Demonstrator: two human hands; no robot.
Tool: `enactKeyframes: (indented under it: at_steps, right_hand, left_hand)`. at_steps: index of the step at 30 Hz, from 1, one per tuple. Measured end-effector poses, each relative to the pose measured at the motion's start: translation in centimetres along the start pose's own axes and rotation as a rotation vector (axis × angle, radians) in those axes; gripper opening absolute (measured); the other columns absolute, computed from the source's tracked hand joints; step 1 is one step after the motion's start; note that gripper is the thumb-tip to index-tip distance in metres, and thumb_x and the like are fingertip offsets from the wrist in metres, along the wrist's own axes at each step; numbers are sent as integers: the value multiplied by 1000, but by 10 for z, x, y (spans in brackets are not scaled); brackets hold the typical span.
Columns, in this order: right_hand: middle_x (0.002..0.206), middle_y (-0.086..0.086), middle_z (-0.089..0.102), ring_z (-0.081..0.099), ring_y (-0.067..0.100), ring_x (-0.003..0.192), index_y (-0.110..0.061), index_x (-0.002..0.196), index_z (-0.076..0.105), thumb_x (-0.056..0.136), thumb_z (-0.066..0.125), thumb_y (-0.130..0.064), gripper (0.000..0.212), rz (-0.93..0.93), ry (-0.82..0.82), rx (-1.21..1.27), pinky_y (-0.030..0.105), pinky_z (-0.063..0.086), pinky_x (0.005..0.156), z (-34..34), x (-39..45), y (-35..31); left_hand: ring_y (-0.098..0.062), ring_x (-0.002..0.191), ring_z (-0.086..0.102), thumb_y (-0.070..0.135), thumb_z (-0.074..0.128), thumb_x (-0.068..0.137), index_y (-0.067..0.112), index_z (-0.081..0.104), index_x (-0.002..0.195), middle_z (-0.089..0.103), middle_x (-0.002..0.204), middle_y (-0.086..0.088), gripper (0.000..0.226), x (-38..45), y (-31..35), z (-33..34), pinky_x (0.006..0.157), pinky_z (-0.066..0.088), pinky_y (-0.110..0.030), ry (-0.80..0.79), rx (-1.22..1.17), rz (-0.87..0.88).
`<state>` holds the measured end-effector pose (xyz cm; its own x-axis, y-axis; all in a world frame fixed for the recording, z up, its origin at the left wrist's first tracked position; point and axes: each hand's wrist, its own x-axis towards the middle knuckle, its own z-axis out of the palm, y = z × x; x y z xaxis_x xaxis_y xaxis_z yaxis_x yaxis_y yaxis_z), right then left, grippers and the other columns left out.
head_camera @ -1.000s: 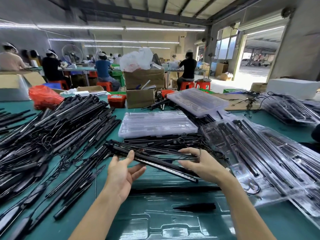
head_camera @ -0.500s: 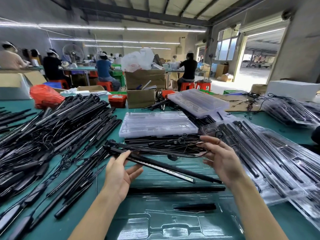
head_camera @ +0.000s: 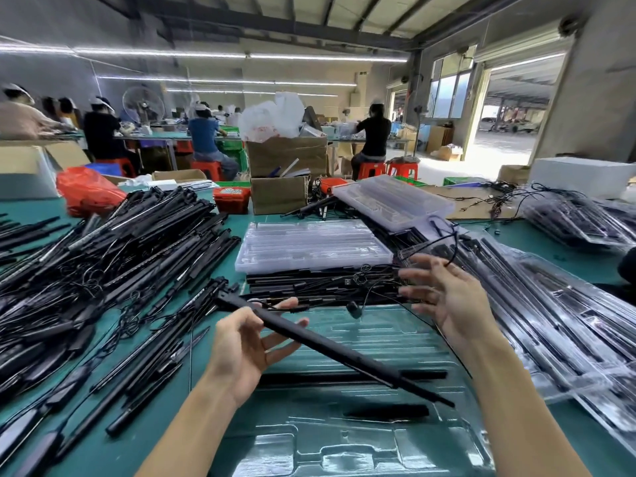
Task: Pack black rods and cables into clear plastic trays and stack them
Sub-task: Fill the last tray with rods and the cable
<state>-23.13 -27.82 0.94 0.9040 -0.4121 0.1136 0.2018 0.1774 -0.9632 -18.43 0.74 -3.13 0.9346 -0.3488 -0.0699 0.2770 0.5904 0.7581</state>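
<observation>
Near the middle of the frame, my left hand (head_camera: 246, 346) held a black rod (head_camera: 330, 346). Its thumb and fingers were curled round the rod's upper left end. The rod slanted down to the right, and its far tip hung over the clear tray (head_camera: 361, 438) at the bottom of the frame.

My right hand (head_camera: 447, 297) was up at the middle right. Its fingers were spread and a bit blurry. A thin black cable (head_camera: 444, 246) looped over them, but I could not tell if they pinched it or if it just hung there. The cable ran back to the rod, with a small black plug (head_camera: 353, 309) dangling between my hands.

To do this step well, I thought I should first gather the cable into a small, neat loop, so it would not snag on the big pile of rods (head_camera: 113, 256) at the left. Then I should turn the rod to line up with a long groove in the tray. One rod (head_camera: 351, 376) already lay in a groove there, so mine should go in the next free one. I should lay it flat and press it gently, then tuck the cable and plug inside the tray's edge. That way another tray could sit flat on top, like the stack of empty trays (head_camera: 313, 246) above the middle.
</observation>
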Motion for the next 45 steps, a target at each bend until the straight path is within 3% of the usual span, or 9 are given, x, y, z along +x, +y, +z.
enactKeyframes:
  at_steps: [4, 8, 14, 21, 26, 29, 35, 41, 45]
  right_hand:
    - [103, 11, 75, 72, 25, 90, -16, 104, 70, 107, 36, -29, 36, -148, -82, 166, 28, 55, 61, 11, -6, -17]
    - [89, 11, 75, 71, 25, 82, -16, 91, 71, 92, 48, -42, 35, -243, -57, 206, 24, 53, 57, 15, -9, -21]
    - [77, 11, 75, 69, 24, 65, -9, 86, 72, 100, 31, -52, 61, -243, -14, 214, 21, 48, 50, 7, -6, -13]
    - [73, 10, 73, 69, 23, 66, -12, 80, 75, 103, 26, -54, 69, -201, 36, 174, 22, 46, 49, 9, -4, -4]
    - [72, 8, 73, 68, 22, 66, -16, 76, 77, 102, 27, -56, 69, -188, 35, 128, 23, 45, 50, 11, -4, -4]
    - [72, 10, 72, 68, 24, 66, -15, 78, 76, 101, 30, -57, 66, -176, 21, 110, 23, 45, 49, 13, -7, -2]
    - [71, 13, 70, 66, 26, 66, -13, 84, 73, 104, 28, -53, 63, -144, 0, 74, 26, 43, 50, 17, -8, 6]
    - [71, 15, 70, 66, 27, 63, -15, 79, 74, 102, 32, -54, 62, -92, -48, 44, 27, 42, 47, 22, -9, 8]
    - [70, 15, 70, 66, 27, 61, -18, 73, 74, 91, 44, -61, 56, -73, -35, -10, 27, 42, 46, 18, -10, 8]
  left_hand:
    - [-55, 105, 65, 41, 64, 82, 16, 44, 73, 71, 112, -22, 33, -2, 3, 0, 76, 57, -57, 24, -34, -97]
    - [-42, 102, 71, 36, 71, 73, 15, 57, 82, 75, 106, -16, 27, -5, 14, -3, 68, 61, -43, 35, 157, -229]
    - [-35, 85, 76, 40, 74, 66, 6, 67, 111, 73, 108, -21, 56, -16, 32, -18, 46, 59, -31, 158, 315, -288]
    - [-38, 71, 75, 1, 48, 92, 2, 67, 117, 73, 103, -26, 31, -30, 40, -27, 40, 56, -28, 193, 395, -236]
    - [-44, 78, 74, -4, 44, 96, 5, 66, 117, 73, 104, -26, 31, -45, 38, -31, 39, 55, -31, 140, 533, -200]
    - [-33, 63, 72, -1, 56, 96, 14, 70, 105, 74, 99, -20, 22, -50, 33, -33, 37, 49, -29, 230, 781, -71]
    - [4, 86, 61, 52, 70, 77, 53, 63, 90, 61, 92, 40, 14, -57, 34, -41, 83, 51, -32, 162, 1664, 142]
    - [2, 77, 55, 46, 75, 81, 42, 65, 83, 61, 95, 28, 12, -64, 30, -41, 69, 43, -22, 1, 1702, 317]
    - [-2, 95, 53, 41, 82, 80, 41, 66, 80, 60, 100, 25, 16, -67, 24, -43, 81, 42, -18, -209, 1675, 357]
